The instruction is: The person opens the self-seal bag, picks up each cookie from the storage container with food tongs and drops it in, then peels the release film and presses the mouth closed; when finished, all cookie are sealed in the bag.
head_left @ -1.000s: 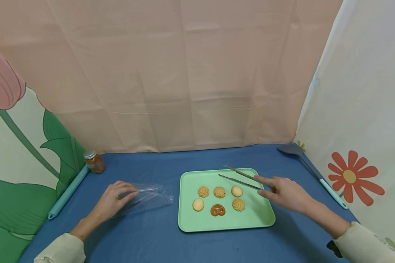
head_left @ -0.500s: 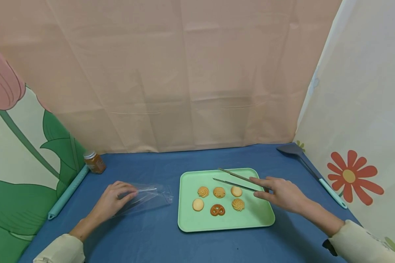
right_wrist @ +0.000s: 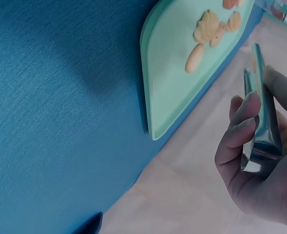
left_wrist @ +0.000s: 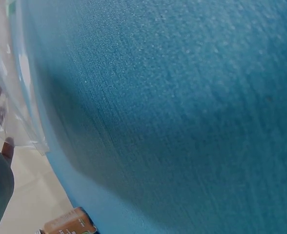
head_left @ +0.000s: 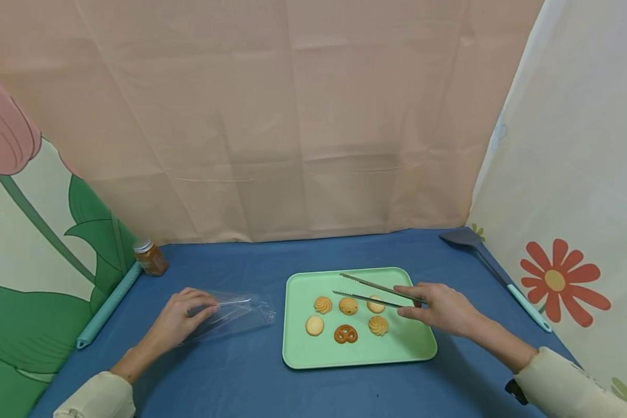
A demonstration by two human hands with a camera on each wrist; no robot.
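My left hand [head_left: 180,318] pinches a clear plastic bag [head_left: 245,312], which extends to the right over the blue table. In the left wrist view the bag [left_wrist: 16,117] shows at the left edge with the fingers behind it. My right hand [head_left: 439,307] grips metal tongs [head_left: 371,284], their arms spread and pointing left above the green tray [head_left: 298,354]. The right wrist view shows the tongs [right_wrist: 263,126] between thumb and curled fingers. On the tray lie two rows of cookies, among them a chocolate-chip cookie [head_left: 348,306], a swirl cookie [head_left: 378,325] and a pretzel [head_left: 345,334]. Nothing is between the tong tips.
A jar [head_left: 152,259] with a metal lid stands at the back left, near a teal roll [head_left: 108,306] along the left edge. A dark spatula [head_left: 493,270] with a teal handle lies along the right edge. Fabric walls enclose the back and sides.
My right hand has moved left with the tongs, and their tips are lower in the view, nearer the back row of cookies. The left hand and the bag have stayed still.
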